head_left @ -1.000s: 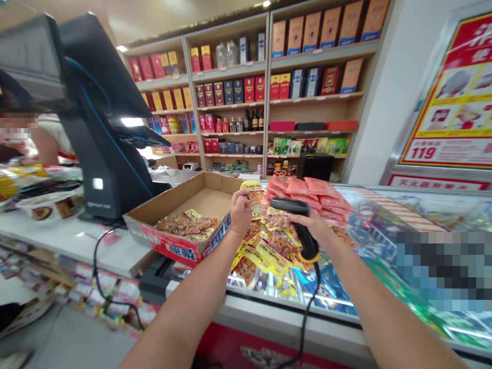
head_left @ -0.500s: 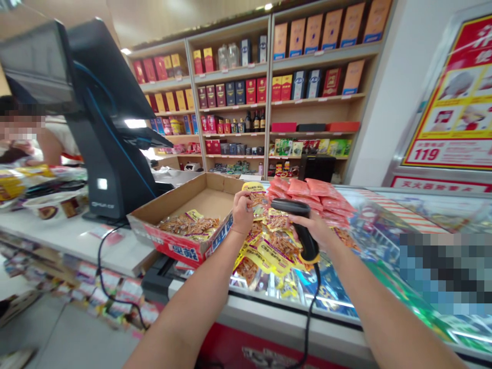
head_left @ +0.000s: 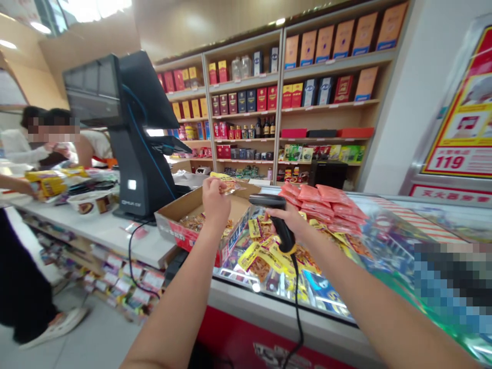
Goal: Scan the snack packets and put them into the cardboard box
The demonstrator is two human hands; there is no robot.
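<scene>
Snack packet (head_left: 231, 186), one, clear and yellow, held aloft over a carton

Barcode scanner (head_left: 284, 233), black, yellow at the foot of its grip; held by the right hand (head_left: 290, 218), fingers wrapped round the grip, head turned leftward. Black cable (head_left: 296, 302) hanging from it past the case edge.
Left hand (head_left: 216, 201): fingers drawn together, pinching the snack packet above the carton.
Display case (head_left: 236, 293), glass-topped, pale rim, red front below.
Loose packets (head_left: 269, 259), yellow-labelled, lying overlapped on the glass, beneath and beside the scanner.
Carton (head_left: 239, 233), open-topped, printed red and blue; similar packets (head_left: 192, 221) inside.
Pink packs (head_left: 326, 202), stacked on the glass, beyond the right hand.
Checkout terminal (head_left: 140, 171), black, upright on a white counter (head_left: 148, 248) left of the carton.
Wall shelving (head_left: 330, 106), several tiers: boxes, bottles, bags.
</scene>
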